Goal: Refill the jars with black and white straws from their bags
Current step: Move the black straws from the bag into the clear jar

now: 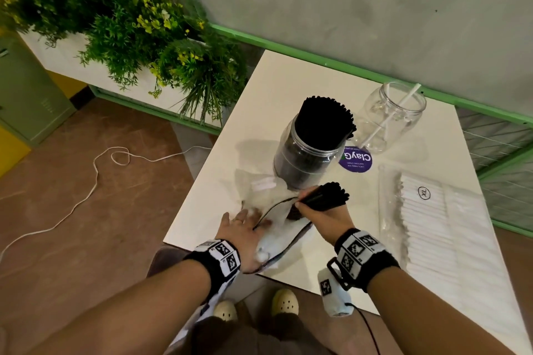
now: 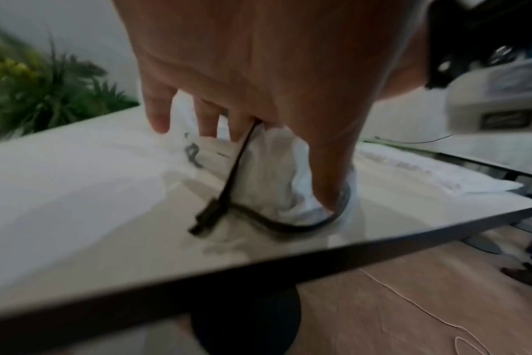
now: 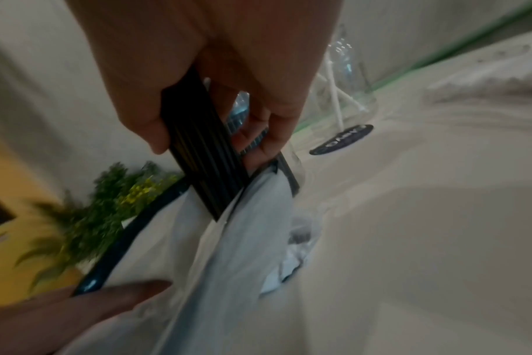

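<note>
Fingers [image 3: 277,134] seemingly curled round black straws [image 1: 326,199]

A round purple sticker [image 1: 355,160] on the white tabletop [image 1: 219,181] reads "ClayG"; the clear bag of white straws [image 1: 438,225] bears a circled "7L".

The lower ends of the black straws [image 3: 208,165] vanish inside the clear bag [image 3: 228,252] — how many remain in there I can't tell. The right hand [image 1: 323,215] covers the bundle's middle. The left hand [image 2: 258,72] is cut off by the top edge in its wrist view, fingertips smeared by blur. Small print on the purple sticker [image 1: 355,159] is unreadable — the full jar [image 1: 310,150] hides one edge.
</note>
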